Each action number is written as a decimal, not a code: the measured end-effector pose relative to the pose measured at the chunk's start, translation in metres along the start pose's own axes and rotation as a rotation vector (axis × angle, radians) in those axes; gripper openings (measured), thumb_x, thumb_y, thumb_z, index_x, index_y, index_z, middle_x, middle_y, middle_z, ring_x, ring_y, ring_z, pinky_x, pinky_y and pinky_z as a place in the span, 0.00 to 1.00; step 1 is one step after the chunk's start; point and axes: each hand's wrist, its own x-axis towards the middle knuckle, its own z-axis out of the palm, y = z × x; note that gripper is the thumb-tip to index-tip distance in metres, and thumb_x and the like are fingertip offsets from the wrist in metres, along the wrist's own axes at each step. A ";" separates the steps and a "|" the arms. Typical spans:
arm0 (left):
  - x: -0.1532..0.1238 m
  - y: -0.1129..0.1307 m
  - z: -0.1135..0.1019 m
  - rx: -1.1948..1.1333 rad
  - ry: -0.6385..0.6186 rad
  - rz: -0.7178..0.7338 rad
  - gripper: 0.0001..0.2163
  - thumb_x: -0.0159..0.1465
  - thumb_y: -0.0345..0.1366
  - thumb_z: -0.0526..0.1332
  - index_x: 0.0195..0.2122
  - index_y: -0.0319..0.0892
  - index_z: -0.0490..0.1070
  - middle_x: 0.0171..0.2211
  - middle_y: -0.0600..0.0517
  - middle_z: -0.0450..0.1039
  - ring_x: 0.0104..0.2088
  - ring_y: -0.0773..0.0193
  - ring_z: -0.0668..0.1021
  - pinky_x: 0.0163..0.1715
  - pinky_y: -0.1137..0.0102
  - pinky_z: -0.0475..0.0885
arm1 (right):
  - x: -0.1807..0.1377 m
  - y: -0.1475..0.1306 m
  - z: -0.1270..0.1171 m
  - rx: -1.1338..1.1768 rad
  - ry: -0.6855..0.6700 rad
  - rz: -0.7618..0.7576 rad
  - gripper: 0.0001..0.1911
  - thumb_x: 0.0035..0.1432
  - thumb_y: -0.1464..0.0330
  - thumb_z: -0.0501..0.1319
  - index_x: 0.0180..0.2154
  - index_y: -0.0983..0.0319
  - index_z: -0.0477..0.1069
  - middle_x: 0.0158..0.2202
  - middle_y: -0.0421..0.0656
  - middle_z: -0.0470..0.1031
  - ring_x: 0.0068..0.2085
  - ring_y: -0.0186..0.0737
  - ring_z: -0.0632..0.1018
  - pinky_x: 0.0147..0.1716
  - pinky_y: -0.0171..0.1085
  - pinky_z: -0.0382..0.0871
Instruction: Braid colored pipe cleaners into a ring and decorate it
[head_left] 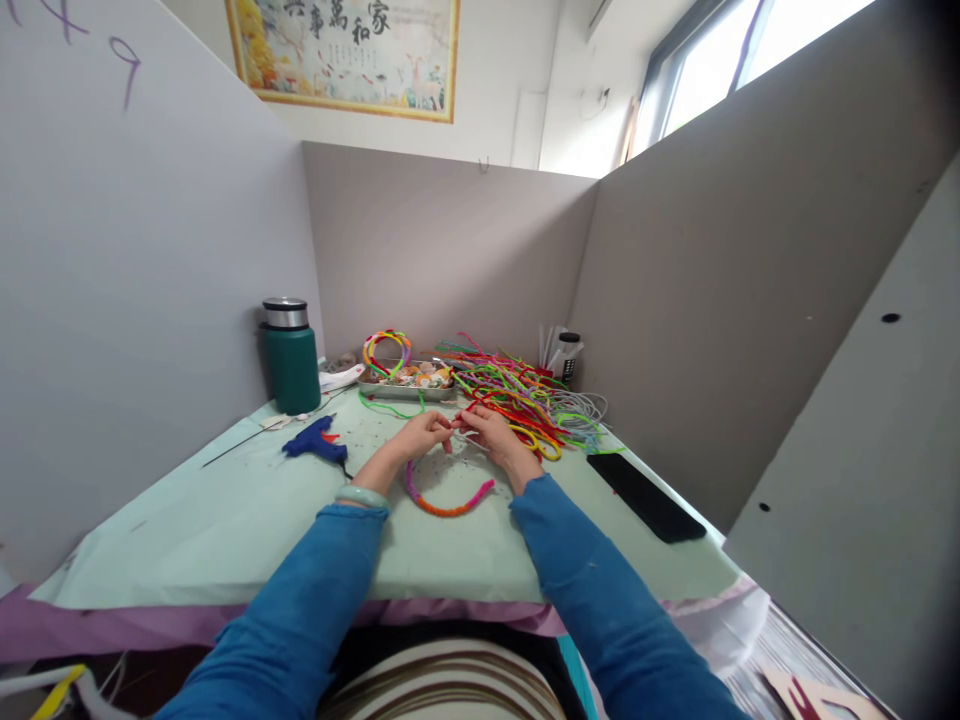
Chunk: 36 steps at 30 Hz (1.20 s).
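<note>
My left hand (421, 436) and my right hand (491, 433) meet at the middle of the table, fingers pinched together on the upper ends of a curved hoop (448, 505) wrapped in purple, orange and pink fuzzy wire. The hoop hangs down toward me between my wrists and rests on the pale green table cover (225, 520). A red fuzzy wire (480, 408) shows at my fingertips. A pale green bangle (363, 496) sits on my left wrist. Both arms wear blue sleeves.
A heap of coloured fuzzy wires (525, 395) lies behind my hands. A blue glue gun (316, 442) and green flask (290, 357) stand left. A metal tray (409, 382) with a wrapped hoop (387, 350) is behind. A black phone (645, 496) lies right. Grey partitions enclose the table.
</note>
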 end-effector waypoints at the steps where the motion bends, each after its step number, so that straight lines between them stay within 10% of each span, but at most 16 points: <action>1: 0.001 -0.001 -0.001 0.010 -0.006 0.004 0.13 0.56 0.38 0.56 0.40 0.37 0.67 0.26 0.51 0.76 0.22 0.70 0.68 0.23 0.74 0.59 | 0.000 0.000 0.000 -0.006 -0.012 -0.020 0.15 0.46 0.57 0.66 0.32 0.61 0.71 0.33 0.42 0.77 0.35 0.36 0.75 0.34 0.34 0.65; 27: 0.008 -0.013 -0.007 0.243 0.106 -0.033 0.14 0.57 0.42 0.53 0.25 0.38 0.73 0.20 0.52 0.70 0.23 0.67 0.68 0.25 0.72 0.59 | 0.001 0.003 0.008 -0.135 -0.038 -0.175 0.15 0.48 0.56 0.63 0.29 0.61 0.71 0.29 0.41 0.76 0.32 0.36 0.74 0.33 0.35 0.63; 36: 0.010 -0.017 -0.009 0.308 0.158 -0.141 0.10 0.56 0.35 0.55 0.28 0.38 0.75 0.19 0.53 0.70 0.23 0.67 0.69 0.24 0.73 0.58 | 0.008 0.007 0.008 -0.539 0.192 -0.286 0.14 0.51 0.57 0.59 0.24 0.61 0.71 0.25 0.41 0.73 0.28 0.37 0.70 0.29 0.35 0.60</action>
